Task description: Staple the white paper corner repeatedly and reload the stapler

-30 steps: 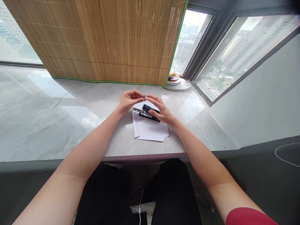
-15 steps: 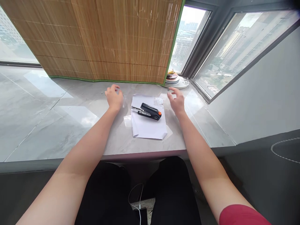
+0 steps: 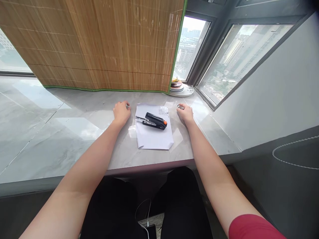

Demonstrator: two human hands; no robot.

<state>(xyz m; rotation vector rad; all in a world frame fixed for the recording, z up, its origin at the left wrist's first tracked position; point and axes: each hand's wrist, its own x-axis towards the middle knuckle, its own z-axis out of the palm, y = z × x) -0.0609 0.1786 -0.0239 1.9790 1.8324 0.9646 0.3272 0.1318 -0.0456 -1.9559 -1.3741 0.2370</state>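
A black stapler (image 3: 155, 121) with an orange button lies at a slant, its metal magazine sticking out to the left. Under it are white paper sheets (image 3: 154, 139), creased at the lower corners, with a patch of small print at the top right. My left hand (image 3: 121, 113) rests on the counter left of the paper, fingers loosely curled and a gap at the thumb. To the right of the paper, my right hand (image 3: 185, 113) rests in a similar way, thumb and fingertips apart. Neither hand touches the stapler, and I see nothing held.
A pale marble-look counter (image 3: 82, 132) spreads to the left. Beyond my hands hangs a bamboo blind (image 3: 107, 46) with green edging. Stacked plates (image 3: 181, 89) stand in the window corner. A white cable (image 3: 149, 212) runs between my legs below the counter edge.
Both hands have come down onto the counter, their fingers curling a little more. The view has shifted slightly. Stapler and paper stay in place.
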